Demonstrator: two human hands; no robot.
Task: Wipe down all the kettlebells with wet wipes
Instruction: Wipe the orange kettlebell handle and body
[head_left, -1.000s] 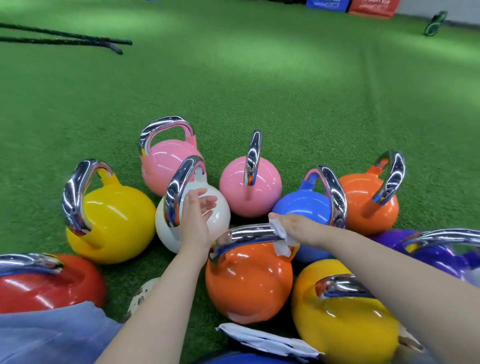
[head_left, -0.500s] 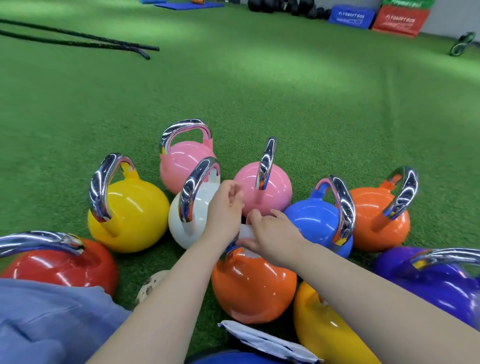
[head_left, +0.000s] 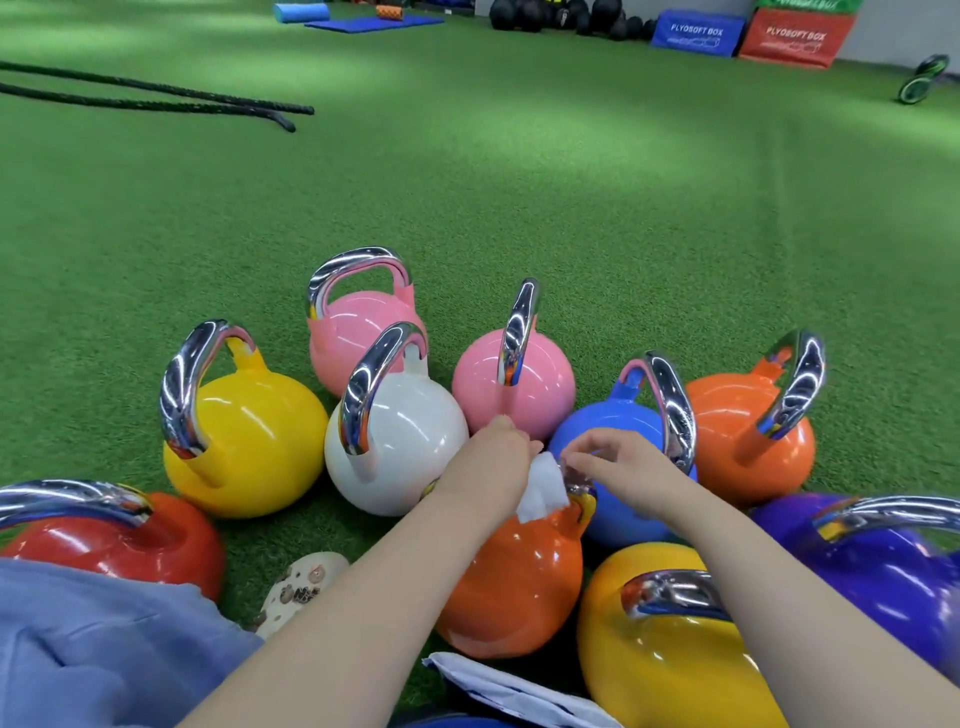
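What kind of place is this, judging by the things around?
Most likely a gym's functional-training area: green artificial turf, battle ropes lying on it, boxes marked "Plyosoft Box" by the far wall, and many coloured kettlebells.

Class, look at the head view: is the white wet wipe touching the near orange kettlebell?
Touching. The head view shows the wet wipe, gripped by the left hand, draped against the top of the near orange kettlebell by its handle, with no gap.

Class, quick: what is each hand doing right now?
Left hand: fingers grip the white wet wipe.
Right hand: fingers curled at the wipe; whether they pinch it cannot be told.
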